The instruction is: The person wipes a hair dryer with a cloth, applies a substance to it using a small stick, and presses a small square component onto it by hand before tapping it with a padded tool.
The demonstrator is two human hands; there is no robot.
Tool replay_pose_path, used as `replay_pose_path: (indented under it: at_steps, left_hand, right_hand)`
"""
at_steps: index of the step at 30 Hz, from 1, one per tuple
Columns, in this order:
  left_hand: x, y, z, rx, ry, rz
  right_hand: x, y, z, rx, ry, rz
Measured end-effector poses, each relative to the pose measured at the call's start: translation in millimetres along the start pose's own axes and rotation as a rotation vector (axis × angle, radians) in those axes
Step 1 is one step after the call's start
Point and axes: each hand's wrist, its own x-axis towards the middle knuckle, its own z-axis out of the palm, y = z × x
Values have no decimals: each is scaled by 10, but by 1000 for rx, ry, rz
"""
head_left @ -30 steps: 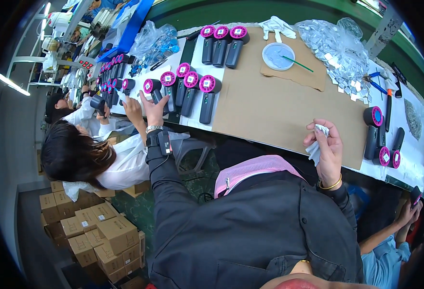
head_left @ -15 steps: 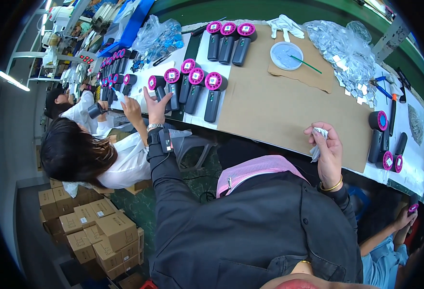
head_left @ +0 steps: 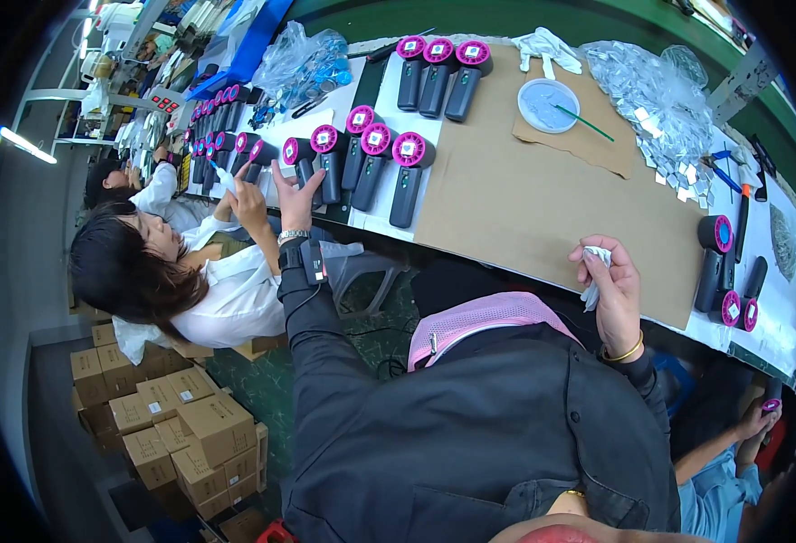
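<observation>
At the bench, left hand stays spread beside a magenta-ringed device, contact unclear; right hand still pinches white cloth; handling seems paused.

Brown cartons are sitting stacked lower left. Tube light is glowing upper left. White glove is lying at far edge of the table; blue-handled pliers are resting toward its right end.
</observation>
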Motion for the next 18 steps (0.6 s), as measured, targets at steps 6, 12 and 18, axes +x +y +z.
replay_pose_path:
  at_steps: [6,12,18]
  left_hand:
    - [-63,-48,-2,107,74,9]
    - [-76,-119,26,290,148,97]
    - [-25,-404,-58,320,168,133]
  right_hand:
    - [9,28,9,-14,-13,12]
    - [-7,23,15,-32,-17,27]
    - [-25,-7,46,-126,5,-70]
